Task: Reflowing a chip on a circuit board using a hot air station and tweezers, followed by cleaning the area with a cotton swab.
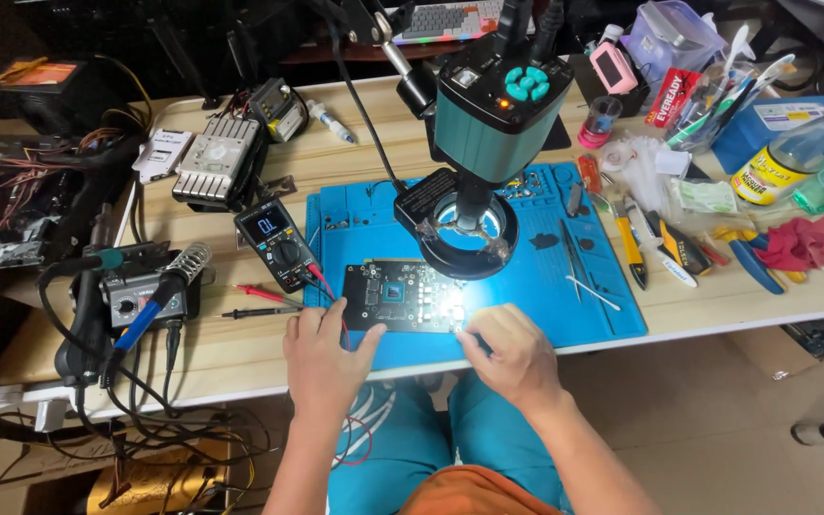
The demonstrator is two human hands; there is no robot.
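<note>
Both of my hands sit at the near edge of the blue repair mat (612, 315), and most of the risk lies there. My left hand (321, 358) lies loose and open, fingers spread, thumb touching the left edge of the dark circuit board (402, 298); the board lies flat on the mat under the ring light (469, 236) of the teal microscope camera (498, 105). My right hand (512, 353) is curled at the board's right near corner, fingertips pinched, though whether they grip a tool I cannot tell. A slip there could, I judge, scrape the small parts on the lit area. The red test lead (264, 294) runs under my left hand, so a tug might drag the multimeter (278, 245). Farther left, the soldering iron (159, 300) rests in its stand among loose cables, which could snag. Tweezers (572, 253) lie well off to the right.
</note>
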